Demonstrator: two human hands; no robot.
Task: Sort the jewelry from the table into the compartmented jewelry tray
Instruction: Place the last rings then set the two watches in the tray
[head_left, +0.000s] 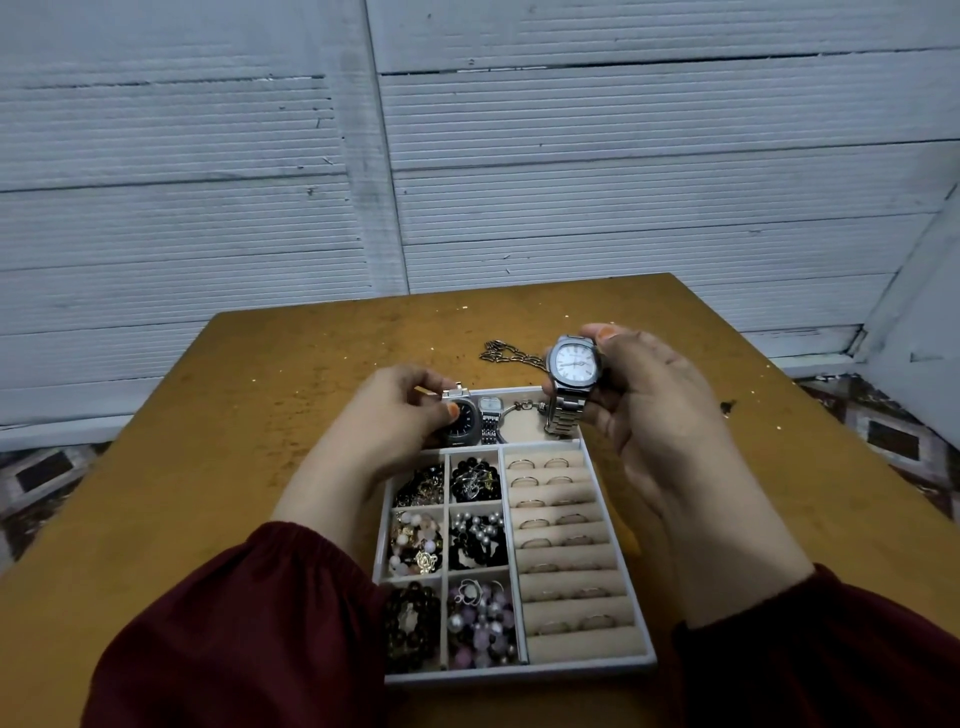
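- table (249, 415) was bare l & r of the tray (519, 674): wide room from either side.
- chain (511, 356) lay just behind tray's far rim, rt of centre.
- far compartment was crowded: dark watch (462, 423), small silver watch (489, 415), bangle (525, 406).
- left hand (400, 410) covered its l end; right hand (649, 395) w/ white-dial watch (571, 364) hung over its rt end.
- bead compartments (478, 535) were full; l sleeve (260, 623) overlapped tray's near-l corner.

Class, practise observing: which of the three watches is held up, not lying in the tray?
The large white-dialled watch, gripped by the right hand. The black-dialled watch and small silver watch lie in the tray.
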